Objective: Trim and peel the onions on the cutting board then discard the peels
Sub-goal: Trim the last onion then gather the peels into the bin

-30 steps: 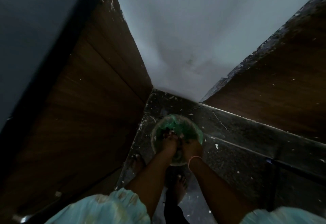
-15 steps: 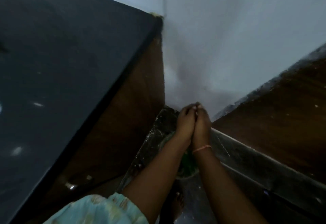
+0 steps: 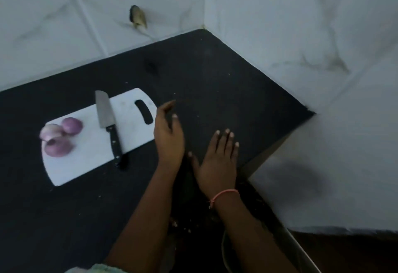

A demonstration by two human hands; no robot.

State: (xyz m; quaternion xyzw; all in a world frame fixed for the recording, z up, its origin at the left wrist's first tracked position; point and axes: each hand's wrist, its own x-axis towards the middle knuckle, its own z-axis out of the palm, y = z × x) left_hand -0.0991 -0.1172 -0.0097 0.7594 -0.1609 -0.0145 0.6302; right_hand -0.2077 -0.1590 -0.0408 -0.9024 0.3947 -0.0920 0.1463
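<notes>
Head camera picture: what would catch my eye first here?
The white cutting board on the dark counter stands out, with peeled purple onions at its left end and a knife lying across its middle. To its right, both bare hands hover open, holding nothing.

Peeled onions [image 3: 60, 137] on cutting board [image 3: 94, 143]

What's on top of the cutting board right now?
On the white cutting board lie three peeled purple onions at its left end and a black-handled knife, handle end overhanging the near edge. No peels visible; neither hand touches it.
</notes>
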